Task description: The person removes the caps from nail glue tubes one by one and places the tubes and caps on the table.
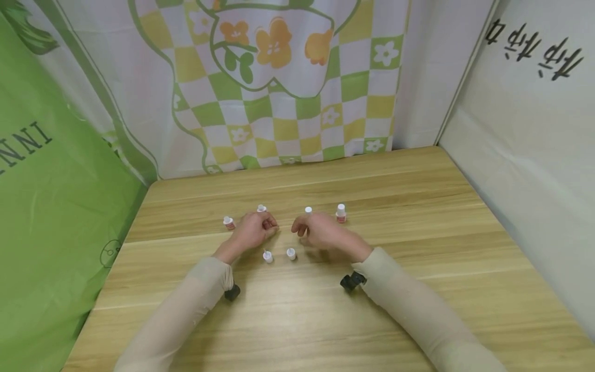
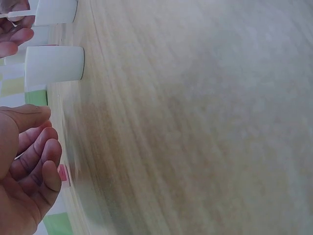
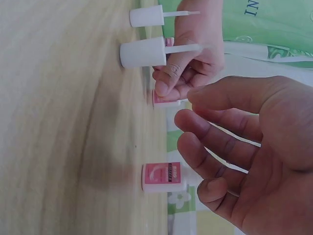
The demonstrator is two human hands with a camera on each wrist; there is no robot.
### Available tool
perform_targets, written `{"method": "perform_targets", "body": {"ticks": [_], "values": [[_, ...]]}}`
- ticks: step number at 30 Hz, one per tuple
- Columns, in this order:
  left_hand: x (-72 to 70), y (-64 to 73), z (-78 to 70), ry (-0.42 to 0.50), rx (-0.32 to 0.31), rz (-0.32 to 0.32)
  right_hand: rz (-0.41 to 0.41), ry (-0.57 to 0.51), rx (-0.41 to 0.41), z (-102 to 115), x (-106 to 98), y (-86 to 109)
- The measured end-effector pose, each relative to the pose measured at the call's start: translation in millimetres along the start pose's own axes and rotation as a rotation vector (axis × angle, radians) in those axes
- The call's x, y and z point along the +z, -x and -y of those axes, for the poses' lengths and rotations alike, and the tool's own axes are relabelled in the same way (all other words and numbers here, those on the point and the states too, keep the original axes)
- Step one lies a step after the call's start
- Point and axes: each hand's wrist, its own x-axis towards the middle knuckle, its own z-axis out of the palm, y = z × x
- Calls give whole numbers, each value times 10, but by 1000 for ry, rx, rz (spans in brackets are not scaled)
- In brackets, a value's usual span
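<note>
My left hand point(image 1: 253, 229) hovers low over the table with its fingers loosely curled and nothing in them. Just behind it are two small white bottles with pink labels, one farther back point(image 1: 262, 208) and one at the left point(image 1: 229, 223). My right hand point(image 1: 321, 230), also holding nothing, has its fingers loosely bent. A white-topped bottle point(image 1: 308, 210) is partly hidden behind that hand; its pink label point(image 3: 163, 174) shows in the right wrist view. Nearer me, two white brush caps, the left one point(image 1: 267, 257) and the right one point(image 1: 291, 253), stand with their brushes pointing up.
A capped bottle point(image 1: 341, 213) with a pink label stands to the right. The wooden table point(image 1: 297, 320) meets a checkered curtain point(image 1: 297, 124) at the back, a green sheet point(image 1: 56, 181) at the left and a white sheet point(image 1: 525, 170) at the right.
</note>
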Motion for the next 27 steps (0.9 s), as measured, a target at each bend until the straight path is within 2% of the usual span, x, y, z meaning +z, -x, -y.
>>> {"method": "perform_targets", "body": {"ticks": [4,10,17,27], "values": [[-3,3,-4,5,3,2,-50,-13,39,-12,-45,7],[0,4,0,6,-1,2,-137,2,51,-59,-105,5],[14,1,3,-4,10,-7,-183,-12,137,-103,-175,5],[29,-5,-8,7,19,-11,-256,-46,179,-157,-220,-13]]}}
